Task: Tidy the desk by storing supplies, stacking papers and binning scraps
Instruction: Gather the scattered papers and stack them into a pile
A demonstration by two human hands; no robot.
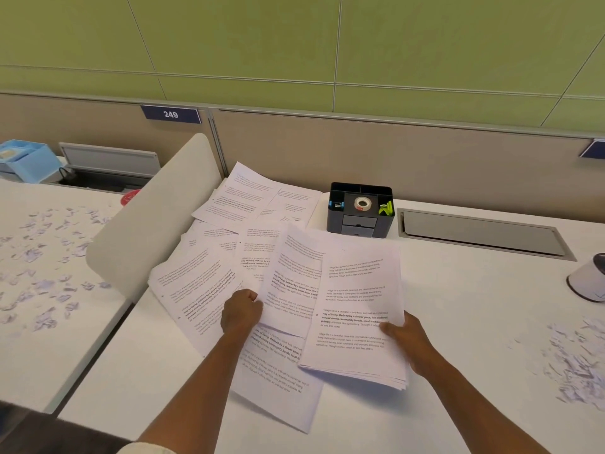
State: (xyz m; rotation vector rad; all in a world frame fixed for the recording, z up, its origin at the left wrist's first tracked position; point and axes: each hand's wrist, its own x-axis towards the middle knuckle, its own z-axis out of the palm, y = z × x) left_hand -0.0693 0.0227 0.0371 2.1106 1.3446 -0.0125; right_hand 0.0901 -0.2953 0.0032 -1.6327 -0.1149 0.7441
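Printed white sheets lie fanned and overlapping across the middle of the white desk. My right hand grips the right edge of a gathered stack of papers, held slightly above the desk. My left hand pinches the left edge of one loose sheet beside that stack. A dark organiser at the back holds a tape roll, a green clip and a blue item. Torn paper scraps lie piled at the right.
A white bin or cup stands at the right edge. A grey cable tray lid is set into the desk behind. A curved white divider separates the neighbouring desk, which is littered with scraps. A blue box sits far left.
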